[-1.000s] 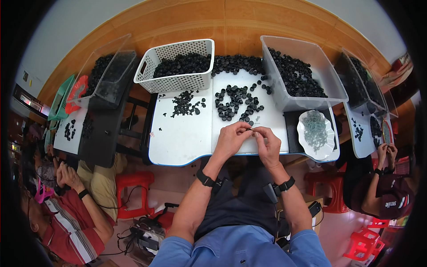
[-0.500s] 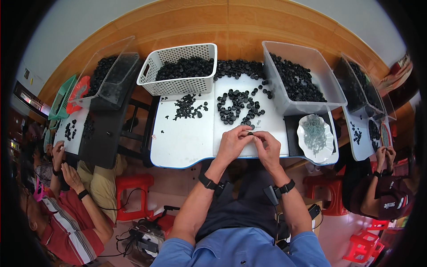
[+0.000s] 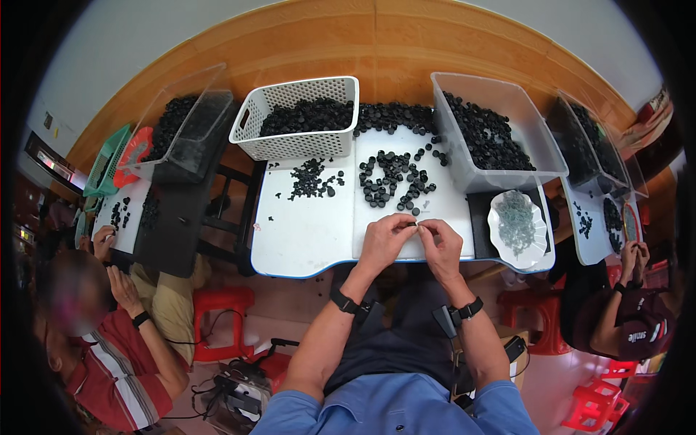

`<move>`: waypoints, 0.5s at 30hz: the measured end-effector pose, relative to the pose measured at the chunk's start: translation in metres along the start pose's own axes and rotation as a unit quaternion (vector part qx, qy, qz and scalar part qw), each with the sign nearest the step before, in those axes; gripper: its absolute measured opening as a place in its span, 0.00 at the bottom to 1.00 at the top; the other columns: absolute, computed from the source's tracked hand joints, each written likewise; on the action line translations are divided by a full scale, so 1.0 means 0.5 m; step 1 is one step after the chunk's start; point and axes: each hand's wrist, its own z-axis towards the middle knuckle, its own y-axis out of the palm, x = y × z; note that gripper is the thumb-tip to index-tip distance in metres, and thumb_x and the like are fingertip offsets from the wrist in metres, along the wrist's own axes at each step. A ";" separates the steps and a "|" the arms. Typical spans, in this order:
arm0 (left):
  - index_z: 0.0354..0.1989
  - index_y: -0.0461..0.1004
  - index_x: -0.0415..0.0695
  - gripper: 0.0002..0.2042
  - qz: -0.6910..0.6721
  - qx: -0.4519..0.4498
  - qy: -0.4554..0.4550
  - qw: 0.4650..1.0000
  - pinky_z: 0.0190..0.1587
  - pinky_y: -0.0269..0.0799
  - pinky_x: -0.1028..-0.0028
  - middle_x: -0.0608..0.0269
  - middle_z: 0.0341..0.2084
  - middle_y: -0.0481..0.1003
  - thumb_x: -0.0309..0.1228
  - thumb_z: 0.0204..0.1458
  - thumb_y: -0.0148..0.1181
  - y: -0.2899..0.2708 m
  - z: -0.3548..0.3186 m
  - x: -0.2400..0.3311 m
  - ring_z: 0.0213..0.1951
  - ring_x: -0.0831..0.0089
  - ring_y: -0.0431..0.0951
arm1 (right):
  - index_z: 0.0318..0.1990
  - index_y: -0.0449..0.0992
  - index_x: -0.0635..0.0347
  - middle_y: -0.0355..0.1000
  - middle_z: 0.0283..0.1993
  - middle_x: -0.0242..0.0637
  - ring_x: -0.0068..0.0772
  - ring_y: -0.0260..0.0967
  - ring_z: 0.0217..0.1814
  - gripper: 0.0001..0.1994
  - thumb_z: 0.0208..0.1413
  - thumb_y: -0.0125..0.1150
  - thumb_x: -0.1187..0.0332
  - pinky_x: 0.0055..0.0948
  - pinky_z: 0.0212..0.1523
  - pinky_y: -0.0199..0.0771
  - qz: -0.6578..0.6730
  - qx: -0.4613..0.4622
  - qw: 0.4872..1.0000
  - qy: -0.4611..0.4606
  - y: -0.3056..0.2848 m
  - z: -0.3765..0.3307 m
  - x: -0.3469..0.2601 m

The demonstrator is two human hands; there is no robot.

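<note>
My left hand [image 3: 384, 241] and my right hand [image 3: 441, 245] meet over the front edge of the white table, fingertips pinched together. Between them is a small black part [image 3: 412, 224], mostly covered by the fingers. Just beyond my fingertips lies a loose cluster of round black caps [image 3: 391, 170]. Smaller black pieces [image 3: 310, 179] are scattered to the left of it. On the right, a scalloped white plate [image 3: 523, 259] holds a heap of thin, greenish translucent bits.
A white perforated basket [image 3: 293, 147] and a clear plastic bin [image 3: 507, 180], both with black parts, stand at the back. More caps [image 3: 395, 116] lie between them. Co-workers sit at tables left and right. Red stools [image 3: 223, 322] stand on the floor.
The whole view has shifted slightly down and right. My fingertips have drawn closer together, and less of the small black part shows between them.
</note>
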 end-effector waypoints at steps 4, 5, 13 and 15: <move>0.47 0.83 0.38 0.12 -0.015 0.011 -0.003 1.000 0.43 0.78 0.76 0.59 0.34 0.85 0.28 0.57 0.69 0.008 0.000 -0.003 0.36 0.78 0.82 | 0.38 0.81 0.64 0.81 0.34 0.40 0.30 0.78 0.32 0.03 0.59 0.68 0.75 0.27 0.36 0.77 0.010 0.011 1.000 -0.012 0.002 -0.003 0.008; 0.47 0.83 0.38 0.12 -0.018 0.016 -0.007 1.000 0.43 0.78 0.76 0.60 0.34 0.85 0.28 0.57 0.69 0.008 0.001 -0.002 0.36 0.78 0.82 | 0.38 0.81 0.64 0.80 0.34 0.40 0.30 0.78 0.32 0.03 0.59 0.68 0.75 0.27 0.36 0.76 0.007 0.013 1.000 -0.007 0.001 -0.004 0.008; 0.49 0.82 0.39 0.11 -0.025 0.025 0.024 0.999 0.46 0.79 0.74 0.58 0.38 0.85 0.27 0.58 0.67 0.011 -0.001 0.002 0.39 0.75 0.84 | 0.37 0.81 0.64 0.80 0.32 0.40 0.30 0.77 0.31 0.03 0.58 0.68 0.74 0.28 0.34 0.76 -0.010 0.014 1.000 -0.004 -0.008 -0.006 0.011; 0.49 0.82 0.38 0.12 -0.021 0.023 0.017 0.999 0.46 0.79 0.74 0.59 0.38 0.85 0.28 0.59 0.67 0.009 -0.001 0.002 0.39 0.75 0.84 | 0.37 0.82 0.65 0.80 0.31 0.39 0.27 0.76 0.30 0.03 0.59 0.68 0.74 0.27 0.34 0.75 -0.004 0.014 1.000 0.004 -0.006 -0.007 0.011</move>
